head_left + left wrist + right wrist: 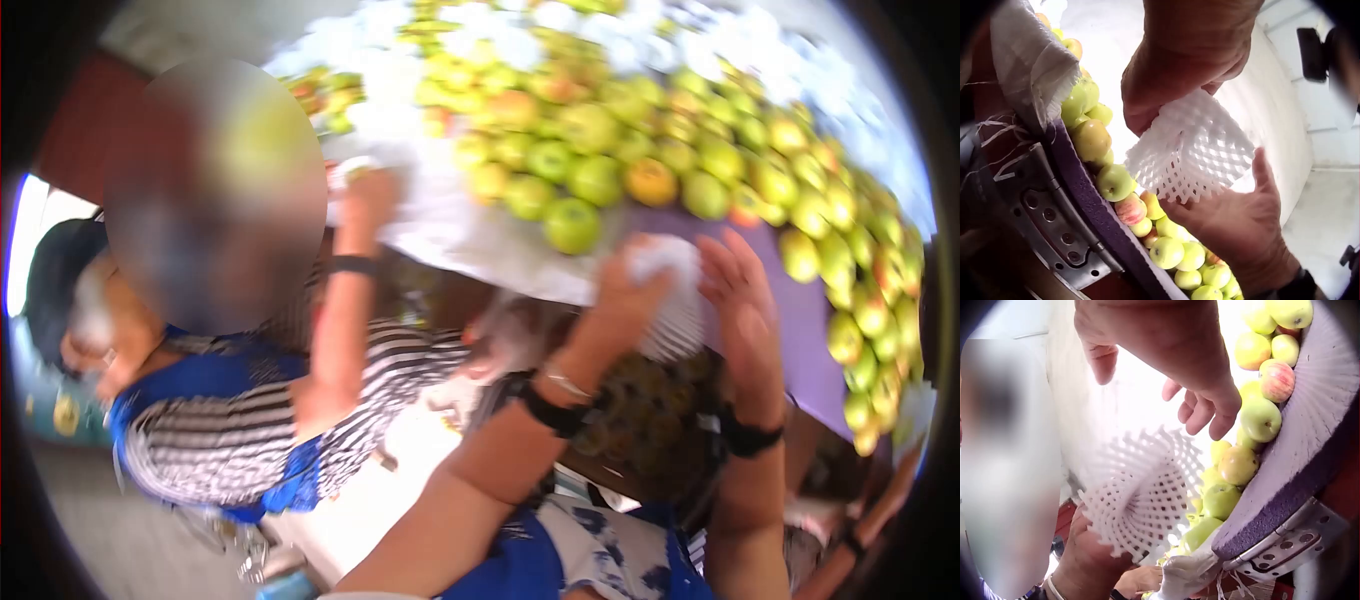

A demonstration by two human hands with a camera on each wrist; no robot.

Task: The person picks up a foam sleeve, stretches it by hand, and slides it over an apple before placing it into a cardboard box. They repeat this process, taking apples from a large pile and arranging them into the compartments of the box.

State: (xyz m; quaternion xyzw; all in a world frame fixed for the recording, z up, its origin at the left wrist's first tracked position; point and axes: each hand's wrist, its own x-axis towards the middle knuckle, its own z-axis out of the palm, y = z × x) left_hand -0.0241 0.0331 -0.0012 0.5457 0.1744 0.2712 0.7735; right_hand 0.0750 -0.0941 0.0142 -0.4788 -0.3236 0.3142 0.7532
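My left hand (628, 290) grips a white foam fruit net (1197, 150) by its closed end. In the right wrist view the flared mouth of that foam net (1141, 494) faces the camera, and its inside shows no fruit. Close beside the mouth is my right hand (745, 300), its fingers spread and holding nothing. The right hand (1229, 231) overlaps the net's edge in the left wrist view. Green and yellow apples (575, 222), some with red patches, lie piled just beyond both hands.
A purple padded edge (800, 350) with a metal hinge (1060, 231) borders the apples. White cloth (450, 240) hangs over the edge to the left. Another person in a striped top (220, 445) reaches an arm across at left. Wrapped white fruit (760, 50) lies behind.
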